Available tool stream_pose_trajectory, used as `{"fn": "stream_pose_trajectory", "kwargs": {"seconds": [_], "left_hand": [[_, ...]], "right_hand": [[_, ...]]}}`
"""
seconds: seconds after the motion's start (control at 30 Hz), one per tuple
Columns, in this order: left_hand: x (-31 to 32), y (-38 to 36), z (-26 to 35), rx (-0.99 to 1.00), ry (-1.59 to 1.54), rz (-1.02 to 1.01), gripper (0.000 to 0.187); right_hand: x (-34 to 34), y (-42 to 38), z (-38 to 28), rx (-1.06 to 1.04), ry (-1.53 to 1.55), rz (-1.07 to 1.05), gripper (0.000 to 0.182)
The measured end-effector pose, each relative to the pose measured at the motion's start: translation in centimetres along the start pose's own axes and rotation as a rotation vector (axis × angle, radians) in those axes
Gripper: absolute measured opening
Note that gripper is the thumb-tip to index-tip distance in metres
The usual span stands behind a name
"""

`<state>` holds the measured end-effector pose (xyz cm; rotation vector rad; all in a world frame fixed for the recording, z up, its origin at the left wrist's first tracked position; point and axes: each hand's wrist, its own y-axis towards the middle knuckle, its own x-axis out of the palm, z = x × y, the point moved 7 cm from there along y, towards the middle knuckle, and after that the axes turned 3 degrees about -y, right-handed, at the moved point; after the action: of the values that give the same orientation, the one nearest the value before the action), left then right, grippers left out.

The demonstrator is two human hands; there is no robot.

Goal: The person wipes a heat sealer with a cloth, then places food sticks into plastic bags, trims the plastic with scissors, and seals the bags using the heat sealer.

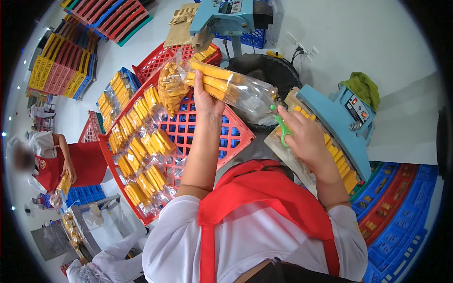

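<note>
My left hand [207, 100] grips a clear plastic bag [252, 94] with long yellow sticks in its near half. The bag's other end is slack and reaches toward my right hand [304, 139]. In that hand are green-handled scissors [286, 134], held close to the bag's end; their blades are mostly hidden. Beside my left hand, a second clear bag [172, 89] of smaller yellow-orange pieces hangs over the red crate [238, 134]. Rows of bagged yellow sticks [146, 144] fill the crate's left side.
A black-lined bin [245, 61] stands beyond the bag. On the right, a teal machine [325, 118] carries a green cloth [361, 89], with yellow sticks [337, 158] beneath it. Another teal machine [224, 21] is at the back. A person [52, 155] in a red apron works at left.
</note>
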<state>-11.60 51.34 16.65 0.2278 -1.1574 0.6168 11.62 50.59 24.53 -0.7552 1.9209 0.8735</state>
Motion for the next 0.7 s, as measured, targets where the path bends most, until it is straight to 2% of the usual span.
{"fn": "stream_pose_trajectory", "kwargs": {"seconds": [0.47,0.7], "left_hand": [[0.6,-0.5,-0.3,0.025,0.012,-0.004,0.035],[0.0,0.0,0.1,0.106,0.075,-0.033,0.036]], "right_hand": [[2.5,-0.1,1.4,0.035,-0.070,0.093,0.055],[2.3,0.1,1.5,0.078,0.082,0.055,0.059]]}}
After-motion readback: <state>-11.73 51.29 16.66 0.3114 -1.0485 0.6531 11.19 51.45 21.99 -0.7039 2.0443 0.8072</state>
